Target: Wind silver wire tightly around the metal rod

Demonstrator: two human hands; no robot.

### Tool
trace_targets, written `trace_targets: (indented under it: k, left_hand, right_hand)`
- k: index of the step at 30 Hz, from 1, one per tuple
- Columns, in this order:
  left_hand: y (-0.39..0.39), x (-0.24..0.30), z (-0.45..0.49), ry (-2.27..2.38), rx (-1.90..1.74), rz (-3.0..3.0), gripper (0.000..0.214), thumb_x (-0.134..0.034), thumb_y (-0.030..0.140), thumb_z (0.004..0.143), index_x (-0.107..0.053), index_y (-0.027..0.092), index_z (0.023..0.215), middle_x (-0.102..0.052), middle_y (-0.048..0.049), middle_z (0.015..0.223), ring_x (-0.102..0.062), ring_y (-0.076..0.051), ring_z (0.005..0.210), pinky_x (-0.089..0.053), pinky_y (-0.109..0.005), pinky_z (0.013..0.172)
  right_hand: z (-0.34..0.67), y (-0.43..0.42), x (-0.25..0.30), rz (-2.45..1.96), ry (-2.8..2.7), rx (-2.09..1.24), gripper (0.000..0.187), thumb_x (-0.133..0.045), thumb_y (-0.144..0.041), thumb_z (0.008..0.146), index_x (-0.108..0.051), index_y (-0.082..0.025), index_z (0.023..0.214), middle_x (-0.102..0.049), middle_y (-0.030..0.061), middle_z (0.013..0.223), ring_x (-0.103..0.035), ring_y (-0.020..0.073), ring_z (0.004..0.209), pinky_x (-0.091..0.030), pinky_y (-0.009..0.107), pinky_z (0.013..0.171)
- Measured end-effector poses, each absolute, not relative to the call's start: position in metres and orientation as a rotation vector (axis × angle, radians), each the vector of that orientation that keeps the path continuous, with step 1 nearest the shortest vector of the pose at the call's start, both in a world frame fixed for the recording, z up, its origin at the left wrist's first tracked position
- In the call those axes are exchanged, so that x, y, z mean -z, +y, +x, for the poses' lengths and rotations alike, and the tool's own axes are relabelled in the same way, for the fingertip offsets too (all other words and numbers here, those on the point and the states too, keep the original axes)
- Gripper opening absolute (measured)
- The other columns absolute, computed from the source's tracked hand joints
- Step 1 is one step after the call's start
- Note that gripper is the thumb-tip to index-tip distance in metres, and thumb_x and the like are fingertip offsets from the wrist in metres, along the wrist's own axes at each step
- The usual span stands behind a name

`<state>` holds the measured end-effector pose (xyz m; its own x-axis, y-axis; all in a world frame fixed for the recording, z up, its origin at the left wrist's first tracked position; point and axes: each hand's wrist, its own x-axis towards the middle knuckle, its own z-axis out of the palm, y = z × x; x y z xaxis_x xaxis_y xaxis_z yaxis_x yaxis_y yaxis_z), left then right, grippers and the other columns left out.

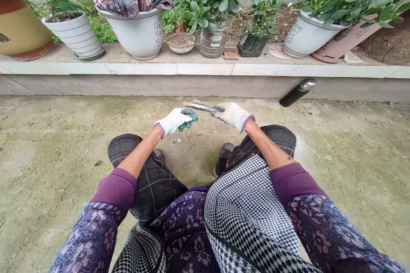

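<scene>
My right hand [233, 116], in a white work glove with a dark green palm, is closed around one end of a slim silvery-grey rod-like thing [199, 106]. The rod looks ridged and points left, its brownish tip just above my left hand; its exact kind does not show. My left hand [177, 120] wears a matching glove with curled fingers. Whether it pinches anything small is hidden. Both hands are held out over the ground in front of my knees, with a gap between them.
A black flask [297, 92] with a silver cap leans at the foot of a low tiled ledge [141, 68]. Several potted plants stand along it, with a white pot [134, 34] under piled clothes, a small bowl [181, 43] of red sticks, and a brush [231, 53]. Small pale bits [177, 140] lie on the ground [57, 136].
</scene>
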<state>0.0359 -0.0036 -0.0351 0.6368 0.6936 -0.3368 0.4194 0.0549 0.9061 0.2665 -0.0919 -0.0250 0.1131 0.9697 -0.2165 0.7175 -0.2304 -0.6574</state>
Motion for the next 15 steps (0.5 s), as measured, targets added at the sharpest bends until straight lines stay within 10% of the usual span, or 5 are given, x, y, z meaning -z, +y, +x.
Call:
trace_targets:
  k: [10, 15]
  left_hand:
    - [0.002, 0.032, 0.038, 0.897, -0.336, 1.450, 0.017, -0.069, 0.020, 0.072, -0.072, 0.012, 0.087, -0.061, -0.0009, 0.057, -0.053, -0.010, 0.050, -0.046, -0.023, 0.048]
    - [0.008, 0.036, 0.036, 0.956, -0.361, 1.555, 0.014, -0.070, 0.017, 0.067, -0.072, 0.013, 0.080, -0.061, 0.0013, 0.056, -0.052, -0.009, 0.050, -0.043, -0.021, 0.048]
  right_hand:
    - [0.270, -0.108, 0.002, -1.394, -1.339, -1.474, 0.060, -0.072, -0.053, 0.075, -0.067, -0.008, 0.113, -0.049, -0.0057, 0.055, -0.038, 0.0061, 0.038, -0.032, 0.019, 0.032]
    - [0.271, -0.113, 0.011, -1.589, -1.653, -1.646, 0.045, -0.077, -0.047, 0.070, -0.076, -0.012, 0.098, -0.054, -0.0036, 0.053, -0.042, 0.0074, 0.039, -0.031, 0.020, 0.035]
